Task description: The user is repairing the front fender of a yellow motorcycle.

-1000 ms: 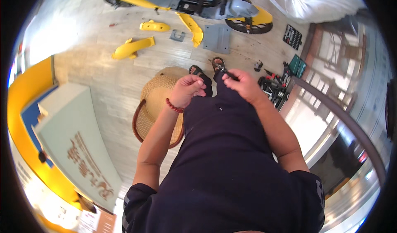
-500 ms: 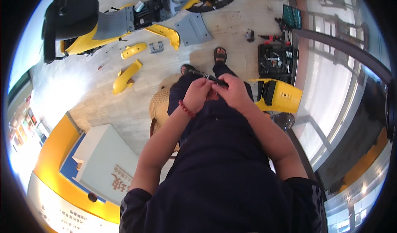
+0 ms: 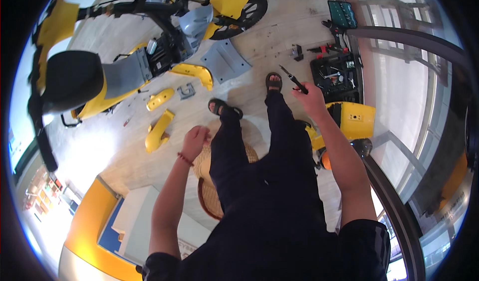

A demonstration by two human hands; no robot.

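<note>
My right hand (image 3: 312, 99) grips a slim black screwdriver-like tool (image 3: 294, 80), its thin end pointing up and away toward the floor beyond my right foot. My left hand (image 3: 194, 144), with a red bead bracelet at the wrist, hangs apart beside my left leg, fingers loosely curled; whether they hold anything is hidden. A woven chair (image 3: 209, 201) is behind my legs. A yellow panel (image 3: 357, 119) lies right of my right leg, and an open black tool case (image 3: 334, 76) sits beyond it.
A partly stripped yellow and grey two-wheeler (image 3: 72, 81) stands at upper left. Loose yellow pieces (image 3: 159, 131) and a grey plate (image 3: 224, 61) lie near it. A green case (image 3: 339, 14) is upper right, near a glazed wall (image 3: 399, 101). A white counter (image 3: 139, 216) is lower left.
My hands, together on the tool half a second ago, are now apart: the right carries it up and rightward, the left has moved left and down. The view has shifted, showing more of the two-wheeler.
</note>
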